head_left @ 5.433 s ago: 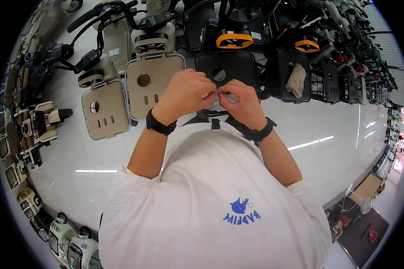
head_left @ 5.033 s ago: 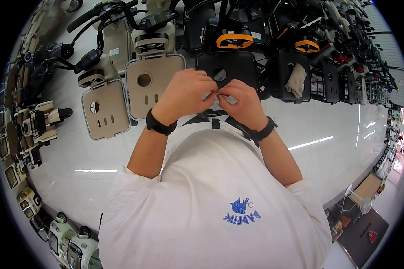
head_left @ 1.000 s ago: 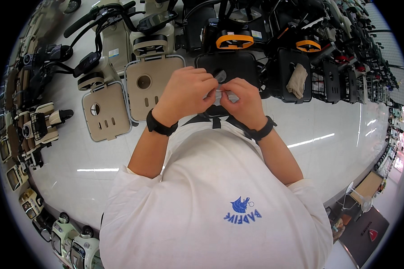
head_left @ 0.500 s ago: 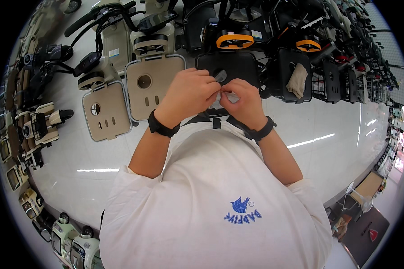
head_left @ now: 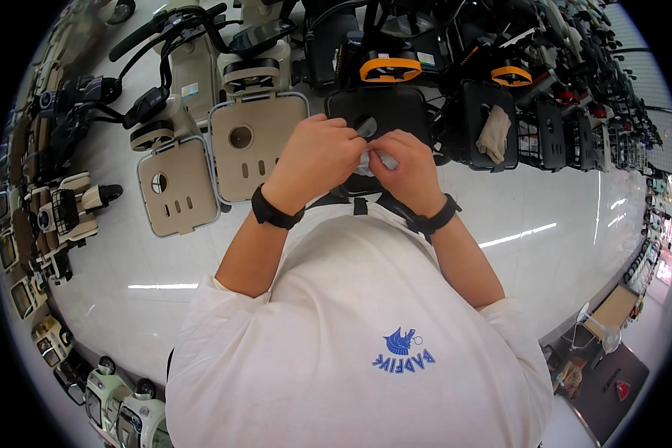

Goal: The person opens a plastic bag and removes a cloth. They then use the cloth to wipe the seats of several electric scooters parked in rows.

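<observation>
Pinching: left hand [head_left: 317, 158] and right hand [head_left: 409, 170] grip a small whitish translucent scrap [head_left: 364, 163], mostly hidden, before the black rectangular panel [head_left: 397, 112], blocking its near edge. Left of panel: beige holed rectangular lid [head_left: 269, 127]; right: crumpled beige cloth [head_left: 493, 134].

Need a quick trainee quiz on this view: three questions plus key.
1. What lies on the black panel just right of the right hand?
2. True or false: the left hand is spread wide apart from the right hand.
3. How many round holes show in the beige panel nearest the left hand? A) one B) three C) five

Key:
1. A crumpled beige cloth.
2. False; their fingertips meet at a small pale item.
3. A.
</observation>
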Demonstrator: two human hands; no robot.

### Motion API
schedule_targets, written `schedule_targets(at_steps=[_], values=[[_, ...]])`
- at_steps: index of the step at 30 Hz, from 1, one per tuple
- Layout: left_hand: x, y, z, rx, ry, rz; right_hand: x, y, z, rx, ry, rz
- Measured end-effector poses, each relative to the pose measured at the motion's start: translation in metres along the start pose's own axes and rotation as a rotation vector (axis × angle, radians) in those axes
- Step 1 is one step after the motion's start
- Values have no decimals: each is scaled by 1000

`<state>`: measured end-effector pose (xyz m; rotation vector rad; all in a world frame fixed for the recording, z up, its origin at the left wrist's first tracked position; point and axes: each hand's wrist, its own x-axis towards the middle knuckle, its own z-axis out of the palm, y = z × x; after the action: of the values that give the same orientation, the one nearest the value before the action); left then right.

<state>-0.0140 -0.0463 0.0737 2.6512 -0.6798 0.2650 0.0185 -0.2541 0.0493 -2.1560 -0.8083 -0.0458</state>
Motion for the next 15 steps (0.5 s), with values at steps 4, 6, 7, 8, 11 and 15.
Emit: schedule_targets(at_steps=[4, 6, 7, 8, 11, 15], values=[[-2, -4, -4, 16, -14, -1, -2, 2, -4, -2, -7, 1], [-3, -3, -5, -4, -9, -11, -2, 1, -4, -5, -6, 2], [-2, -1, -4, -9, 0, -13, -2, 1, -3, -4, 0, 5], [-1, 1, -2, -16, 17, -17, -2, 1, -1, -3, 7, 9], [0, 5, 0, -17, 43, -18, -1, 1, 2, -35, 43, -9], [0, -1, -2, -9, 34, -22, -2, 2, -2, -16, 31, 22]])
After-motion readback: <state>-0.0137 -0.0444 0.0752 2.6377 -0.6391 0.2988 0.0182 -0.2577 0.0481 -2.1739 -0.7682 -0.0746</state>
